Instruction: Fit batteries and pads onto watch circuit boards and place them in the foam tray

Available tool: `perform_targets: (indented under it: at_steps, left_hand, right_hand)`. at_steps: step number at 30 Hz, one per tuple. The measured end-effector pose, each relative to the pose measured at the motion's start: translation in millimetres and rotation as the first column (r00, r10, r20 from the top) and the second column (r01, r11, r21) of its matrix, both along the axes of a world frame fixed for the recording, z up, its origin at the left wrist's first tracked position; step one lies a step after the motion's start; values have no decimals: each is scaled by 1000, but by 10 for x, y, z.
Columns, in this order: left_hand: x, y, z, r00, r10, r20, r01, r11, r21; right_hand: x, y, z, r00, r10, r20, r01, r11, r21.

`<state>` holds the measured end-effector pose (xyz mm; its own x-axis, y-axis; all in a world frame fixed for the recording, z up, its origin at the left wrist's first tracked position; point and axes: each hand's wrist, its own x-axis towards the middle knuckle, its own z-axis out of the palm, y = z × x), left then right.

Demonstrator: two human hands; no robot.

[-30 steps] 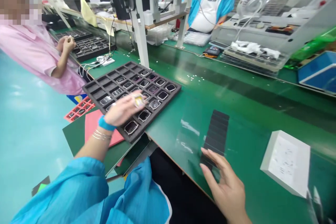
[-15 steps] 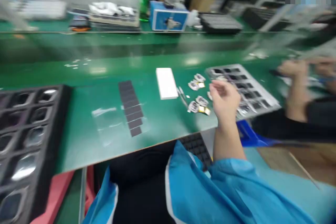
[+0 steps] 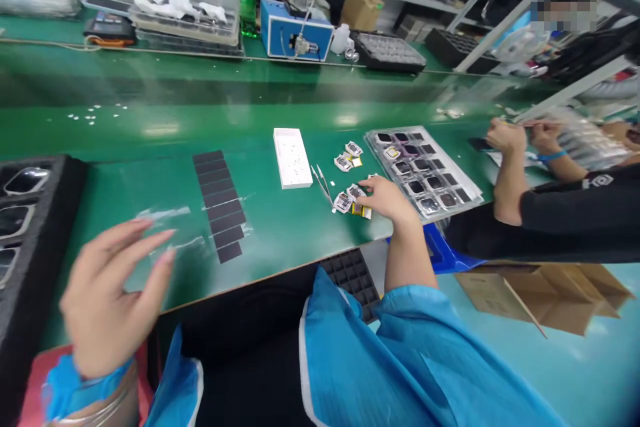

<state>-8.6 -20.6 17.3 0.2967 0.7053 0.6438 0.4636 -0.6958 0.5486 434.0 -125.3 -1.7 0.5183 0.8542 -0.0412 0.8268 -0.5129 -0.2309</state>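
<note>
My left hand (image 3: 117, 290), with a blue band on the wrist, hovers over the left front of the green table, fingers spread and holding nothing. Clear film pieces (image 3: 167, 213) lie just beyond its fingertips. My right hand (image 3: 393, 201) reaches down to a small cluster of watch-like modules (image 3: 343, 202), its thumb and index finger apart near them; whether they touch one is unclear. Some modules have yellow-edged parts. Tweezers (image 3: 324, 188) lie left of the cluster. A white box (image 3: 301, 179) carries tiny specks. A row of dark rectangular sheets (image 3: 220, 197) lies further left.
A clear tray with dark square screens (image 3: 423, 167) sits right of my right hand. The black foam tray (image 3: 55, 233) stands at far left. A co-worker's hands (image 3: 507, 137) are at the right. A blue machine (image 3: 295, 30) stands on the back shelf.
My left hand has come into view at the lower left. My right hand has lowered from beside the clear tray to the modules, and its fingers have spread. The view has shifted right.
</note>
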Motion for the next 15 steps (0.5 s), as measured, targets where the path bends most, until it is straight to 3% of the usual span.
perform_targets:
  at_steps: [6,12,15]
  left_hand:
    - [387,-136,-200,960,-237,-148,242,970,11]
    - [432,-137,-258,947,-293,-130,288,956,-57]
    - [458,-204,-236,953,-287,-92,271,950,-153]
  right_hand:
    - [-113,-14,4,996,78,39,-80,996,39]
    - [-161,90,-52,995,92,32,-94,992,89]
    - [-143,87,-24,999,16,33,-20,993,118]
